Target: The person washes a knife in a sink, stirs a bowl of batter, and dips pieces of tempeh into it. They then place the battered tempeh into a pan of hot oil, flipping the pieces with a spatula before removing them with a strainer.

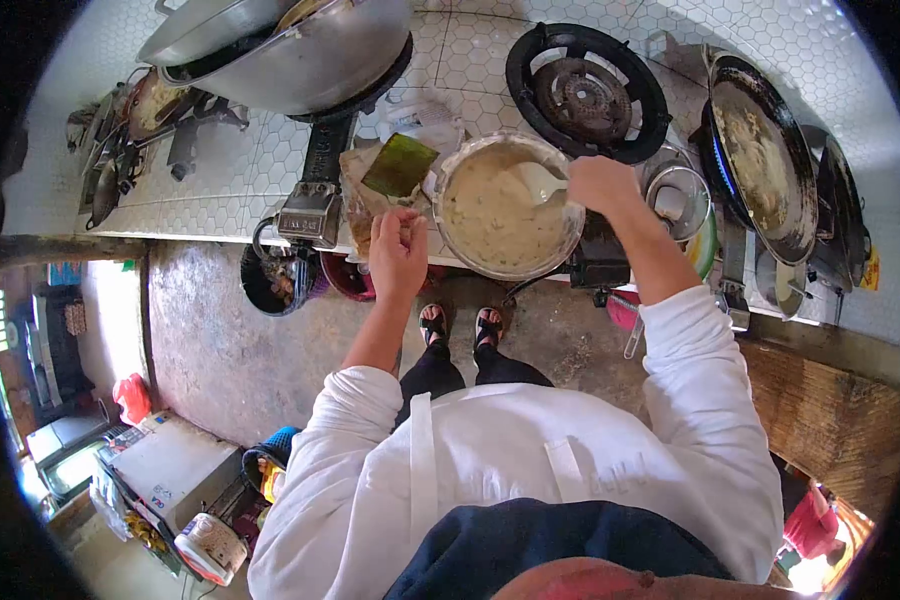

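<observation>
The right hand [602,185] is gripping a white spoon [536,183] to work the batter in the bowl [506,205], while the left hand [398,250] is hovering loosely curled, holding nothing, beside the counter [230,170] edge.

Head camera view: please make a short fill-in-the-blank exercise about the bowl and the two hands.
1. The right hand holds a white ____ over the mixture in the bowl.
2. The left hand is beside the bowl, above a ____ packet.
3. Behind the bowl stands a black gas ____ with no pot on it.
4. The mixture in the bowl looks pale and ____.

Missing words: spoon; green; burner; creamy
</observation>
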The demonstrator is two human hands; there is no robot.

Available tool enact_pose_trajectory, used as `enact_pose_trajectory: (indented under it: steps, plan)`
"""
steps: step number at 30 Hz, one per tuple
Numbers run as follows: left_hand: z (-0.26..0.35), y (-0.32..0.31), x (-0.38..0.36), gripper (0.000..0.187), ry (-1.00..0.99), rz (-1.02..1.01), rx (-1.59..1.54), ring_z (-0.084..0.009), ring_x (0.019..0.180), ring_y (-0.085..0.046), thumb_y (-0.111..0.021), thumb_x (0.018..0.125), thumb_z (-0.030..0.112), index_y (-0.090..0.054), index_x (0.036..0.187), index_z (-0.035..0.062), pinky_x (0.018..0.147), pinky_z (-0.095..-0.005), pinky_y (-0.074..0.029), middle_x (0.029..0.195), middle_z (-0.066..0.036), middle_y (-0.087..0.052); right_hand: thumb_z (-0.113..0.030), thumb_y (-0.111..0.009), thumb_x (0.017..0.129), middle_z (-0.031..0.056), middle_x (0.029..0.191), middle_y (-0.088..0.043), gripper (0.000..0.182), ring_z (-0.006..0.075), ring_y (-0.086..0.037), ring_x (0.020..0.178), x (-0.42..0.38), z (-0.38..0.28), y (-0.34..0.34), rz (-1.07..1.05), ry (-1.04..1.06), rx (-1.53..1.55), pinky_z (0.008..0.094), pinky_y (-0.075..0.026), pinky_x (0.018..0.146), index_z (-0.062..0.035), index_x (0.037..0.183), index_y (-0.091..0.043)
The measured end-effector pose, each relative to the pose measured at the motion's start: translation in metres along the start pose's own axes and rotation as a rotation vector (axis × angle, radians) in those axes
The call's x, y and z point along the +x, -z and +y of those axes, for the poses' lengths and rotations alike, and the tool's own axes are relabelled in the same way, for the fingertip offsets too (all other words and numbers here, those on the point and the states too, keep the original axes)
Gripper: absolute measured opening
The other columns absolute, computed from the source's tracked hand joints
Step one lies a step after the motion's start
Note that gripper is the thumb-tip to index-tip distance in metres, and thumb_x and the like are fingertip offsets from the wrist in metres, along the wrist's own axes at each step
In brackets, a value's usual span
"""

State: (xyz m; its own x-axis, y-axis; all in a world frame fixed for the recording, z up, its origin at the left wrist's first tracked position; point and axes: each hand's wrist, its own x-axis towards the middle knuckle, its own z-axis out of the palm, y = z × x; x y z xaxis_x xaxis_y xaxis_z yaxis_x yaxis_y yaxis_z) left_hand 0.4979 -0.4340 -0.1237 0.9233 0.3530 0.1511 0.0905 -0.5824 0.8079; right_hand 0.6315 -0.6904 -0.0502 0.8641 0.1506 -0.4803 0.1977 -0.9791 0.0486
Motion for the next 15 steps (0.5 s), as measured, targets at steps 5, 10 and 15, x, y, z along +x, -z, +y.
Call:
enact_pose_trajectory:
  steps: [5, 10, 15]
  plan:
    - [0.023, -0.006, 0.016, 0.018, -0.074, -0.157, 0.032, -0.0263, 0.081, -0.054, -0.060, 0.077, 0.016, -0.059, 0.092, 0.0072, 0.068, -0.0328, -0.045, 0.091, -0.010, -0.053, -0.018, -0.049, 0.071, 0.0170, 0.097, -0.062, 0.032, 0.0312, -0.060, 0.092, 0.004, 0.007, -0.004, -0.071, 0.072, 0.014, 0.0414, -0.048, 0.077, -0.0034, 0.095, -0.063]
    - [0.031, -0.045, 0.058, 0.021, -0.455, -0.384, 0.386, -0.0268, 0.094, -0.052, -0.062, 0.071, 0.017, -0.061, 0.092, 0.0105, 0.077, -0.0362, -0.045, 0.099, -0.009, -0.051, -0.020, -0.048, 0.072, 0.0131, 0.090, -0.063, 0.026, 0.0309, -0.060, 0.086, 0.001, 0.014, -0.023, 0.042, 0.199, 0.078, 0.0429, -0.048, 0.074, -0.0117, 0.091, -0.064]
    - [0.045, -0.067, 0.079, 0.020, -0.570, -0.646, 0.714, -0.0261, 0.100, -0.048, -0.066, 0.066, 0.020, -0.066, 0.085, 0.0147, 0.082, -0.0361, -0.041, 0.099, -0.006, -0.051, -0.024, -0.048, 0.076, 0.0135, 0.086, -0.062, 0.021, 0.0316, -0.060, 0.085, -0.025, 0.021, -0.025, 0.125, 0.176, 0.146, 0.0448, -0.047, 0.071, -0.0118, 0.086, -0.062]
